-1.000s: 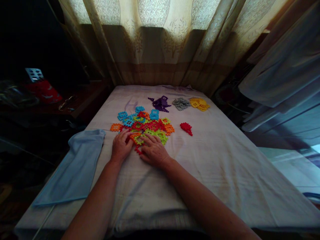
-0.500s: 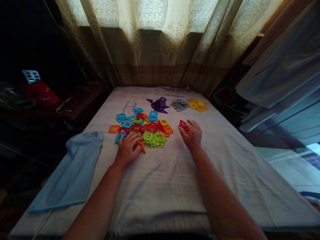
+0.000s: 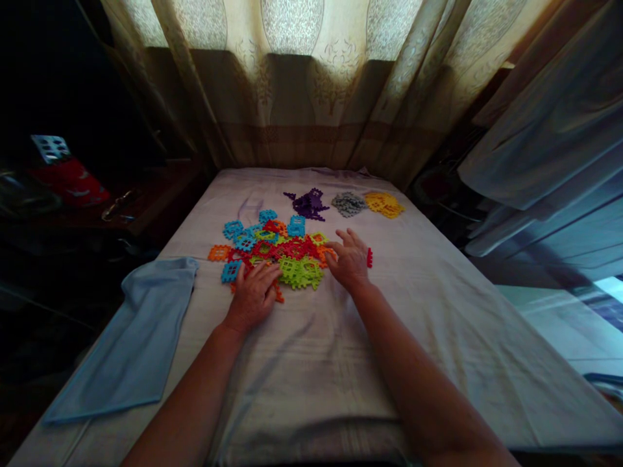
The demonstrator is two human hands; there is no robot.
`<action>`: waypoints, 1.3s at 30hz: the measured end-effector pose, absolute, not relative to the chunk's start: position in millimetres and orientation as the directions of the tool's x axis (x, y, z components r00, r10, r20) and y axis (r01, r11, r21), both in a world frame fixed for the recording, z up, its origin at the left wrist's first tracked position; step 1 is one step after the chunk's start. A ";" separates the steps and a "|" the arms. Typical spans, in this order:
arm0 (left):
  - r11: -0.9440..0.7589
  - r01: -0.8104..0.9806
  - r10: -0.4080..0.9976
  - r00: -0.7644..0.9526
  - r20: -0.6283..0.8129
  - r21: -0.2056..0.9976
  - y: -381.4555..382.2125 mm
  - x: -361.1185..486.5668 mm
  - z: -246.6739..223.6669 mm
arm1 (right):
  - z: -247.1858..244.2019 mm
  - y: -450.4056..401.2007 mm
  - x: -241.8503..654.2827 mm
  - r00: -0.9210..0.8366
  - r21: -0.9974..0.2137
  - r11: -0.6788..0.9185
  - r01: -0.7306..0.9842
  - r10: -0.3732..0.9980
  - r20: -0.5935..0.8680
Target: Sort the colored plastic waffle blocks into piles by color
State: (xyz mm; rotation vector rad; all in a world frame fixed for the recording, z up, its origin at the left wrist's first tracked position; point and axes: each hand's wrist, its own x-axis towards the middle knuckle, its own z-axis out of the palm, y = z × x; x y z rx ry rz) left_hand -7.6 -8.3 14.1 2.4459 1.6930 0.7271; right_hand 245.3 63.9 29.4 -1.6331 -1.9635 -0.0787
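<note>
A mixed heap of flat, notched plastic building pieces in red (image 3: pixel 296 248), lime green (image 3: pixel 300 272), blue (image 3: pixel 296 226) and orange (image 3: pixel 219 252) lies on the cloth-covered table. My left hand (image 3: pixel 253 295) rests on the heap's near left edge, fingers spread over orange and red pieces. Close to the heap's right edge is my right hand (image 3: pixel 348 261), its fingers apart and holding nothing, near an orange piece (image 3: pixel 323 254). A separate red piece (image 3: pixel 370 257) lies just right of that hand, partly hidden behind it.
Toward the back stand sorted piles: purple pieces (image 3: pixel 310 204), grey pieces (image 3: pixel 349 204) and yellow pieces (image 3: pixel 384 204). A folded light blue cloth (image 3: pixel 141 337) covers the table's left edge. Curtains (image 3: pixel 292 123) hang behind, and clothes (image 3: pixel 540 130) hang at the right.
My right hand has let go of the red piece, leaving it on the table, and moved left to the heap. My left hand has barely shifted.
</note>
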 end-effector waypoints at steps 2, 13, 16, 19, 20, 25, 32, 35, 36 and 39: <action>-0.394 0.863 0.900 0.291 0.324 0.318 -8.6 -7.5 15.1 | 32.0 66.4 228.6 -0.134 -0.283 0.263 0.922 0.905 0.403; -0.436 0.826 0.882 0.314 0.352 0.357 -12.8 -5.9 23.7 | 20.5 73.7 207.9 -0.151 -0.336 0.263 0.904 0.934 0.323; -0.432 0.820 0.885 0.305 0.351 0.376 -13.2 -5.0 22.5 | 17.3 73.3 208.5 -0.165 -0.389 0.295 0.873 0.928 0.333; -0.430 0.819 0.888 0.306 0.345 0.380 -12.8 -5.2 21.7 | 20.1 74.9 209.1 -0.177 -0.422 0.331 0.844 0.915 0.363; -0.428 0.820 0.888 0.303 0.345 0.380 -12.5 -5.3 21.4 | 22.4 76.2 210.1 -0.174 -0.431 0.338 0.837 0.910 0.377; -0.426 0.819 0.887 0.294 0.356 0.385 -11.9 -6.1 19.3 | 36.7 88.2 234.1 -0.086 -0.502 0.270 0.822 0.929 0.359; -0.442 0.804 0.877 0.293 0.382 0.398 -12.4 -3.4 17.5 | 34.1 100.4 304.8 0.283 -0.485 -0.102 0.869 0.905 0.317; -0.451 0.794 0.874 0.301 0.381 0.408 -12.7 -1.9 18.2 | 25.2 101.8 322.0 0.345 -0.435 -0.210 0.875 0.902 0.258; -0.450 0.793 0.875 0.300 0.380 0.411 -12.8 -1.7 18.5 | 22.2 102.0 325.2 0.352 -0.415 -0.232 0.880 0.905 0.240; -0.444 0.794 0.879 0.295 0.375 0.416 -12.6 -1.7 19.2 | 16.2 101.7 329.7 0.351 -0.371 -0.257 0.892 0.912 0.211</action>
